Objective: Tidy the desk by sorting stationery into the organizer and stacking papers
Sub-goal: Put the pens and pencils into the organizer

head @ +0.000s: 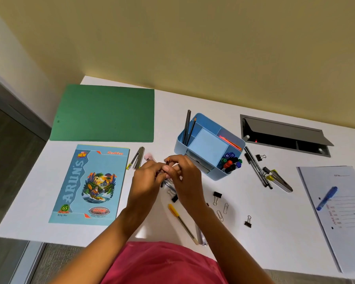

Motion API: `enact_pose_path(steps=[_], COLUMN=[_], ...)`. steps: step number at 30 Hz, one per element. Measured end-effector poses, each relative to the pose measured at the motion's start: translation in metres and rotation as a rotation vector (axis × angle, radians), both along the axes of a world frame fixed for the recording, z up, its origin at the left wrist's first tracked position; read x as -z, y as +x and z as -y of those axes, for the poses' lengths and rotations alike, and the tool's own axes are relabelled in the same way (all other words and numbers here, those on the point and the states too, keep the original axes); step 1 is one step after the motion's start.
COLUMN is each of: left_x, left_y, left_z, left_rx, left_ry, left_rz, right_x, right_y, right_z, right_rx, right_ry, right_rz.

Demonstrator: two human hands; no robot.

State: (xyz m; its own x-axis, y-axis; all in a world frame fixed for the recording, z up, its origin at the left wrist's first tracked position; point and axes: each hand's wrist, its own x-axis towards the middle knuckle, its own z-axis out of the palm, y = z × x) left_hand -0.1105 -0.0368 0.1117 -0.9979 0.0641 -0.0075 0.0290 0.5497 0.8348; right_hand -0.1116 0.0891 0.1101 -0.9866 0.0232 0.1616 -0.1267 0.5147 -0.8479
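Note:
A blue desk organizer [193,132] stands at the middle of the white desk, holding two pencils [188,128], a blue note pad and several markers [231,161]. Just left of it, my left hand [146,178] and my right hand [184,177] meet above the desk. Both have curled fingers round a small bundle of dark pens or pencils [166,182]; the fingers hide most of it. Under my right wrist lies a yellow-capped pen [182,222].
A green folder [104,112] and a blue notebook [90,185] lie at the left. Staplers [136,158] [279,179], black pens [256,167], binder clips [217,196] and paper clips [222,211] are scattered about. A lined sheet [340,212] with a blue pen [327,197] lies right. A cable hatch [283,134] is behind.

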Motion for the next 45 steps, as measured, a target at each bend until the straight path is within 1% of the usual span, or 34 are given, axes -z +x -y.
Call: enact_pose_path(steps=[2,3,6,8,10,13,15,21,24,29,30,32,33,35,37,40,42,45], left_x=[0.002,0.003,0.003,0.004,0.007,0.008,0.007,0.009,0.010,0.013,0.015,0.017,0.017,0.017,0.016,0.021,0.022,0.019], left_y=[0.001,0.001,0.000,-0.001,-0.001,0.000,0.002,0.001,0.003,0.010,0.011,0.013,0.014,0.017,0.021,0.027,0.030,0.035], left_z=[-0.001,-0.001,-0.001,0.000,0.002,0.001,0.000,0.002,0.000,-0.012,-0.016,-0.025,-0.030,-0.043,-0.057,-0.078,-0.092,-0.116], left_rx=[-0.010,-0.020,-0.068,-0.094,-0.105,-0.099,-0.096,-0.116,-0.113,-0.109,-0.116,-0.118,-0.107,-0.080,-0.069,-0.049,-0.022,-0.004], left_ry=[0.021,0.045,0.104,0.079,0.047,0.043,0.053,0.038,0.031,0.041,0.053,0.065,0.062,0.067,0.088,0.058,0.006,0.004], left_rz=[0.001,0.008,0.023,0.015,0.016,0.021,0.025,0.002,-0.012,0.010,0.033,0.068,0.080,0.104,0.158,0.231,0.270,0.297], right_x=[-0.001,-0.003,-0.020,-0.031,-0.037,-0.035,-0.027,-0.001,0.002,-0.024,-0.030,-0.038,-0.040,-0.037,-0.027,-0.001,0.018,0.040], right_y=[-0.003,-0.007,-0.025,-0.037,-0.051,-0.068,-0.077,-0.092,-0.093,-0.080,-0.074,-0.061,-0.054,-0.042,-0.034,-0.027,-0.026,-0.028], right_z=[-0.001,-0.002,-0.010,-0.019,-0.025,-0.028,-0.027,-0.021,-0.020,-0.033,-0.041,-0.065,-0.080,-0.116,-0.154,-0.207,-0.238,-0.270], right_rx=[-0.001,0.032,0.223,0.311,0.367,0.418,0.399,0.359,0.379,0.458,0.478,0.498,0.518,0.593,0.681,0.763,0.733,0.597], right_ry=[0.036,0.042,0.032,-0.008,-0.029,0.008,0.052,0.216,0.236,0.150,0.127,0.074,0.083,0.175,0.243,0.307,0.398,0.503], right_rz=[-0.029,-0.057,-0.192,-0.266,-0.271,-0.192,-0.150,0.116,0.149,0.043,0.003,-0.160,-0.237,-0.278,-0.193,0.055,0.206,0.399])
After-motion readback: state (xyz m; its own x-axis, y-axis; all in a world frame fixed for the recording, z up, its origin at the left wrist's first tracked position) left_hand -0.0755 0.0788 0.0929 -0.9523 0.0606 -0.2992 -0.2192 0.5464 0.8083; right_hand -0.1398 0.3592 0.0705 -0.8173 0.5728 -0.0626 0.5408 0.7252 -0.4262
